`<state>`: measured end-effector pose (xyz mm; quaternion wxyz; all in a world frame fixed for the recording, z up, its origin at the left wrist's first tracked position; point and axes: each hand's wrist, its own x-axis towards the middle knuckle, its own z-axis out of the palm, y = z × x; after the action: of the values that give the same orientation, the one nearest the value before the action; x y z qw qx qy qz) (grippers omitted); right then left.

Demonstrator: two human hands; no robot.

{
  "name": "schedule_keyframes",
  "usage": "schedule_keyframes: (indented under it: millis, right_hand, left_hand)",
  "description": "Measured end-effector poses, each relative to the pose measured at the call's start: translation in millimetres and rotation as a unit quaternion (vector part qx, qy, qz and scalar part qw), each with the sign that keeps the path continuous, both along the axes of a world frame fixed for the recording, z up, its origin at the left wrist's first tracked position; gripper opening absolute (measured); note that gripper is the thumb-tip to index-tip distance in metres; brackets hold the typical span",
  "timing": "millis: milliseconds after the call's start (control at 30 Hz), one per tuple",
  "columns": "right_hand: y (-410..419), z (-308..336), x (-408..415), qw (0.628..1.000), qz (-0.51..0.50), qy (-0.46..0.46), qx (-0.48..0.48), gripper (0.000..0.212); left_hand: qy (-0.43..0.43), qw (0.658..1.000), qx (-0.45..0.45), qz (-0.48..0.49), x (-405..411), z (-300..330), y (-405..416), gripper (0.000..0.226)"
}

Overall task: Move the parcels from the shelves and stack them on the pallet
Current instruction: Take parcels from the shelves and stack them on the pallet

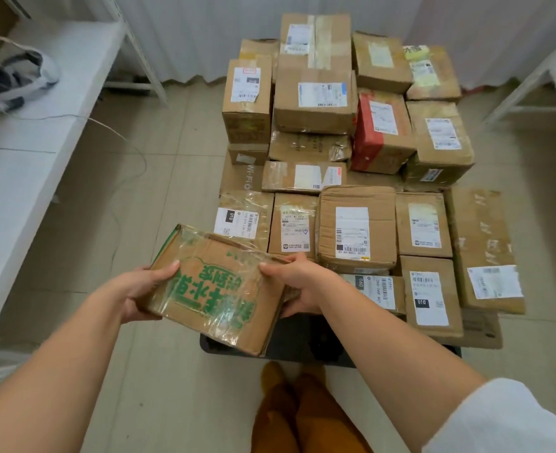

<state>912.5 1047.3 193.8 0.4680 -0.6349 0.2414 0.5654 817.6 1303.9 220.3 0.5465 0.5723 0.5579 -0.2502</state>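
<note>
Holding a flat box with green print and clear tape between both hands, I have it tilted in the air just above the pallet's near left corner, not resting on anything. My left hand grips its left edge, thumb lying on the top face and fingers curled underneath. My right hand grips the right edge the same way, thumb on top by the box's far right corner, fingers wrapped below. The pallet is dark and shows bare only along its near edge, under and just beyond the box I carry. The rest of it is covered with parcels: a low layer of labelled brown cartons across the near half, and taller stacks toward the far edge, two or three high, among them a red carton right of centre. A long carton lies along the pallet's right edge. To my left a white shelf runs along the wall, with a grey bag at its far end and a thin cable trailing off it to the tiled floor. Another white shelf frame stands at the far right. My legs in orange trousers show at the bottom, close to the pallet's near edge.
</note>
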Motion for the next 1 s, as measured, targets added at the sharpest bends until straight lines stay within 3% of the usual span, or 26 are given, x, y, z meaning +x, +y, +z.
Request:
schedule_keyframes:
  millis: [167, 267, 533, 633, 767, 1000]
  right_hand:
    - [-8, 32, 13, 0.998, 0.004, -0.052, 0.047, 0.084]
    - [-25, 51, 18, 0.993, -0.022, -0.090, 0.069, 0.075]
    - [-116, 91, 37, 0.961, -0.185, -0.192, 0.077, 0.066]
    - [-165, 96, 48, 0.935, -0.269, -0.211, 0.092, 0.066]
    - [-232, 91, 65, 0.904, -0.356, -0.220, 0.088, 0.071]
    - [-346, 48, 93, 0.874, -0.441, -0.201, 0.045, 0.075]
  left_hand:
    - [-0.081, 0.996, 0.036, -0.007, 28, 40, 1, 0.079]
    - [-0.116, 0.992, 0.043, -0.025, 49, 57, -11, 0.078]
    - [-0.254, 0.965, 0.046, -0.043, 124, 98, -101, 0.100]
    - [-0.318, 0.948, 0.020, -0.015, 158, 107, -156, 0.091]
    - [-0.325, 0.941, -0.037, -0.087, 196, 100, -245, 0.091]
    - [-0.283, 0.944, -0.082, -0.150, 228, 50, -394, 0.041]
